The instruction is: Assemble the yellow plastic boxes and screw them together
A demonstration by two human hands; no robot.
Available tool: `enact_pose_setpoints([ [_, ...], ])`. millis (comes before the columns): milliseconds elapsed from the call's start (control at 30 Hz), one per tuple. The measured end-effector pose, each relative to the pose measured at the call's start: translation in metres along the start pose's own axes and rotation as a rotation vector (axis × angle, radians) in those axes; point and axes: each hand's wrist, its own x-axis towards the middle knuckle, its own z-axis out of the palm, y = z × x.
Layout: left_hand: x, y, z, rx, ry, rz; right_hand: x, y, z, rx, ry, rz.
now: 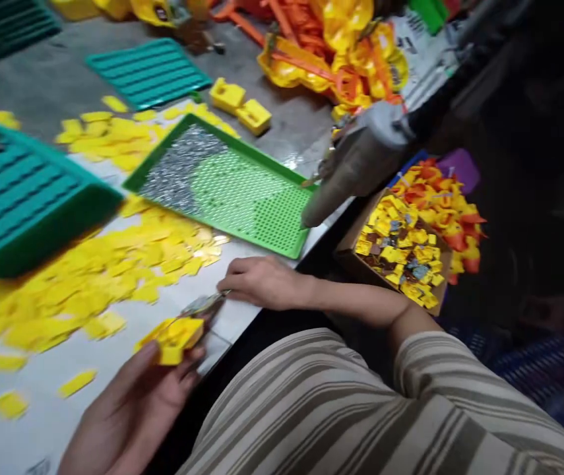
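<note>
At the table edge, my left hand [136, 402] is closed around a small yellow plastic part [177, 338], gripped between thumb and fingers. A greyish, blurred piece [203, 305] extends from the far side of that part toward my right hand [264, 282]. My right fingers are bent and pressed together at the tip of the greyish piece; exactly what they pinch is too blurred to name. Loose flat yellow plastic pieces [98, 264] are heaped on the table beyond my left hand. A green perforated tray [279, 210] with many small silvery metal bits [177, 168] sits beyond my right hand.
A grey power-tool-like cylinder [341, 165] hangs over the tray's right end. Teal ribbed crates [24, 191] stand at left. Two yellow blocks [254, 117] and orange-yellow toy parts [326, 53] lie farther back. A cardboard box [355, 247] of yellow parts stands below at right.
</note>
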Motion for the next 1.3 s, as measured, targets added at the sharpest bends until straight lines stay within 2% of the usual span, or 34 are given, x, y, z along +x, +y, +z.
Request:
enact_pose_setpoints([
  [100,-0.002,0.005,0.000,0.017,-0.024,0.020,0.003,-0.004,0.001,0.011,0.007,0.026],
  [200,-0.001,0.003,0.013,-0.074,-0.020,-0.094,-0.015,-0.009,-0.009,0.053,0.034,0.082],
  [333,0.011,0.005,0.022,-0.178,-0.152,-0.169,-0.028,-0.001,-0.021,0.273,0.210,0.170],
  [400,0.016,0.007,0.017,-0.197,-0.193,-0.112,-0.023,0.001,-0.024,0.560,0.266,0.227],
  [500,0.014,0.001,0.011,-0.221,-0.201,0.044,-0.018,-0.009,-0.026,0.949,0.188,0.375],
  [600,0.009,-0.013,0.007,-0.212,-0.240,0.131,-0.019,-0.026,-0.027,1.106,0.136,0.442],
  [700,0.008,-0.023,0.002,-0.165,-0.299,0.136,-0.019,-0.035,-0.025,1.082,0.192,0.386],
  [800,0.010,-0.026,-0.003,-0.118,-0.325,0.124,-0.017,-0.038,-0.024,0.954,0.248,0.279],
  [967,0.015,-0.026,-0.005,-0.138,-0.344,0.076,-0.015,-0.041,-0.023,0.764,0.191,0.162],
  [1067,0.014,-0.024,-0.002,-0.150,-0.316,0.091,-0.014,-0.042,-0.022,0.679,0.181,0.117],
  [1200,0.011,-0.023,0.003,-0.135,-0.196,0.175,-0.014,-0.042,-0.019,0.618,0.190,0.088],
  [1300,0.008,-0.023,0.004,-0.151,-0.227,0.175,-0.014,-0.042,-0.017,0.632,0.209,0.102],
])
